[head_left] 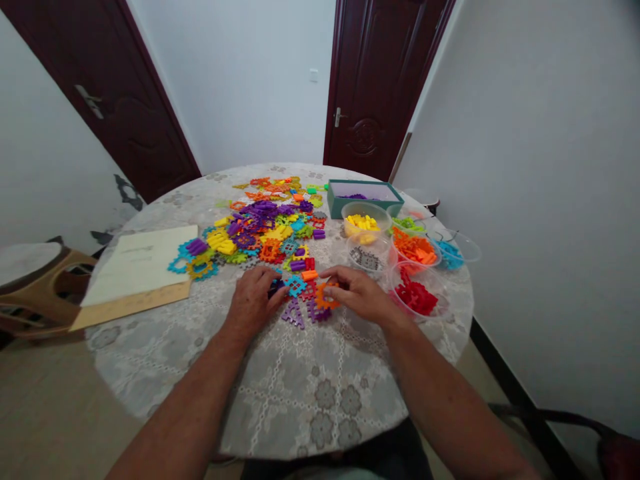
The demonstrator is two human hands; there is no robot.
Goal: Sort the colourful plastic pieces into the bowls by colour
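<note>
My left hand (254,293) rests low over the table, fingers curled, with a dark blue plastic building piece (275,287) between its thumb and forefinger. My right hand (363,294) has its thumb and fingers closed around an orange gear-edged building piece (326,297). Between the hands lie a light blue piece (296,286) and a red piece (309,291). Nearer to me are a purple triangular piece (293,314) and another purple piece (317,312), partly covered by the orange one. Just beyond, an orange tube-like piece (309,275) lies loose.
A heap of mixed colourful pieces (270,233) spreads beyond my hands. On the right stand a green box (365,189) and several clear bowls, including one with yellow pieces (362,223) and one with red pieces (416,297). An open paper folder (140,267) lies left.
</note>
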